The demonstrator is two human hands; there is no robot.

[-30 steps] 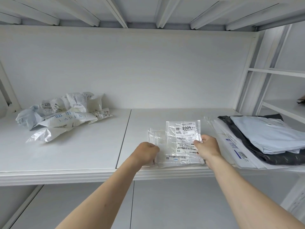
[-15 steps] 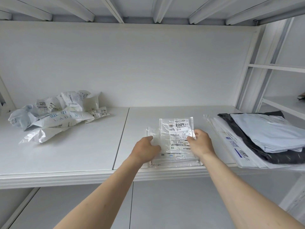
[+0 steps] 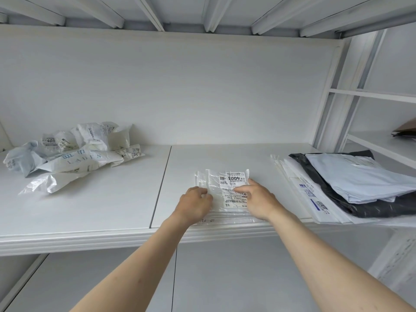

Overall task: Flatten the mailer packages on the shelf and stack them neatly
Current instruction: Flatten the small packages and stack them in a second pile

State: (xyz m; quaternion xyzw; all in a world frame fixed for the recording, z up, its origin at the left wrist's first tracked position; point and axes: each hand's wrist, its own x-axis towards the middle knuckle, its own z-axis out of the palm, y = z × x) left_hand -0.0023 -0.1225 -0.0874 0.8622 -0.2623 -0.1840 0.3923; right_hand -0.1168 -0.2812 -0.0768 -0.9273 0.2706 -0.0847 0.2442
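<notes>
Two bare forearms in view, no sleeves visible up to the bottom frame edge. Left hand [image 3: 195,204] bare: no glove, ring, or watch. Right hand [image 3: 258,200] also bare, wrist uncovered, no bracelet or band. Fingernails too small to tell. No tattoos or markings seen.

The two hands cover the near middle of the clear mailer [image 3: 225,188], so the lower lines of its label [image 3: 234,188] are hidden and the rest of the print is too small to read. In the flat stack [image 3: 351,183] at right, each upper mailer hides most of the one beneath, and the right edge cuts them off. A brown thing [image 3: 405,130] on the side shelf is also cut off.
</notes>
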